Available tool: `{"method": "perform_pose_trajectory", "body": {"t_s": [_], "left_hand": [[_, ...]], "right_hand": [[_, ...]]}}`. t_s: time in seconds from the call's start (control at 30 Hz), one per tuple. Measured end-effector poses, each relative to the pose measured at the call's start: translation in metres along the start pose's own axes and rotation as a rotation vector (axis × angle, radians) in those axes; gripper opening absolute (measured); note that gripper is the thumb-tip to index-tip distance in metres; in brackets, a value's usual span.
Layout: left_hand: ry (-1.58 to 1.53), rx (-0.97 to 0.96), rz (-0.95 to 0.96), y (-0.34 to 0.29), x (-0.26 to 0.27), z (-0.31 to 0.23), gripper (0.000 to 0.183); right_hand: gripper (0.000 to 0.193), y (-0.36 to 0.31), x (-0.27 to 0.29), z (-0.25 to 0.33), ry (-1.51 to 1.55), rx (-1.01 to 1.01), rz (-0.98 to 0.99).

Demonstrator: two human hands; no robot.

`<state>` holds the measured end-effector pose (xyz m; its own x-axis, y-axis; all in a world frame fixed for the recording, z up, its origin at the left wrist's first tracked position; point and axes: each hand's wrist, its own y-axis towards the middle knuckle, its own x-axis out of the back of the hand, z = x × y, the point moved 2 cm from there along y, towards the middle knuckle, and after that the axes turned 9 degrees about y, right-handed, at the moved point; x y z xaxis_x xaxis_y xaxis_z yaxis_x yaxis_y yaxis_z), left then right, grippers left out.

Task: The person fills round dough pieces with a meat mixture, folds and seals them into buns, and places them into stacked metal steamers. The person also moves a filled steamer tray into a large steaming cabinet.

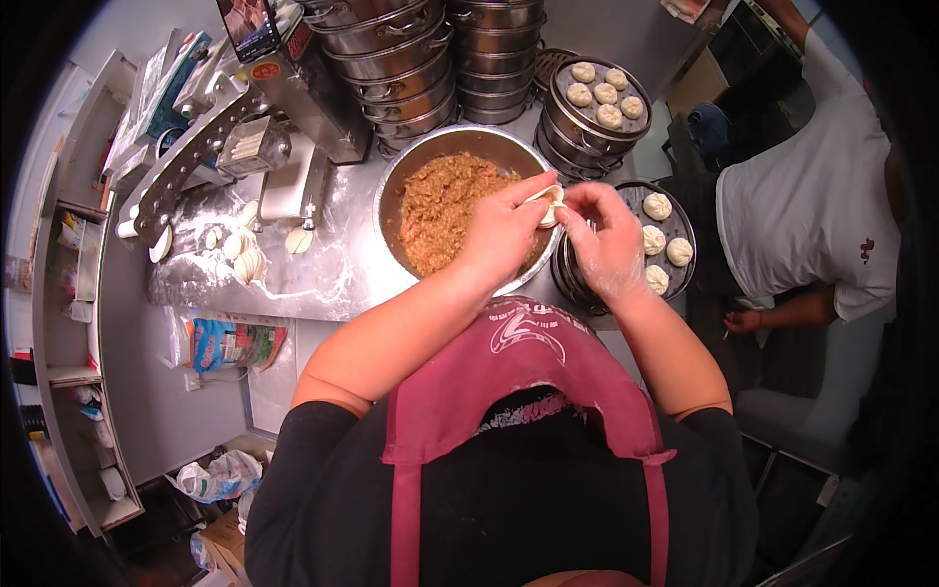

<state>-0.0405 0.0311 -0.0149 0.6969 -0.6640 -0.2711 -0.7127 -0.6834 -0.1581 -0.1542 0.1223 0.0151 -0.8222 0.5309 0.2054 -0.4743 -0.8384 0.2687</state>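
Observation:
In my left hand (501, 233), held over the right edge of a large steel bowl, a partly folded dough bun (550, 207) sits cupped in the fingers. The fingertips of my right hand (608, 249) pinch the bun's dough rim from the other side; flour whitens the wrist. Inside the bun is hidden. Below my left hand, the steel bowl (388, 201) holds an orange-brown minced filling (440, 201). Close by my right hand stands a round steamer tray (685, 217) with several pleated buns (679, 252) on it.
Stacked metal steamers (386, 64) rise behind the bowl. Another steamer (585, 122) bears several buns at the back right. Flat dough wrappers (246, 259) lie on the floured table left, near a dough machine (293, 103). A person in a white shirt (807, 191) is at the right.

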Motion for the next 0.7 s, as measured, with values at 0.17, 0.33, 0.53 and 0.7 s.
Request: {"method": "perform_pose_trajectory", "body": {"t_s": [0.17, 0.33, 0.53, 0.7], "left_hand": [[0.128, 0.008, 0.047, 0.006, 0.007, -0.004, 0.039], [-0.05, 0.177, 0.209, 0.016, 0.017, -0.016, 0.035], [-0.081, 0.168, 0.033, 0.015, 0.013, -0.01, 0.05], [-0.537, 0.42, 0.061, 0.009, 0.001, 0.008, 0.055]], "right_hand": [[0.016, 0.011, 0.003, 0.006, -0.258, 0.2, 0.123], [0.023, 0.016, 0.0, 0.017, -0.345, 0.35, 0.134], [0.021, 0.016, -0.003, 0.009, -0.094, -0.121, 0.12], [0.018, 0.01, -0.011, 0.005, -0.318, 0.295, 0.074]]}}
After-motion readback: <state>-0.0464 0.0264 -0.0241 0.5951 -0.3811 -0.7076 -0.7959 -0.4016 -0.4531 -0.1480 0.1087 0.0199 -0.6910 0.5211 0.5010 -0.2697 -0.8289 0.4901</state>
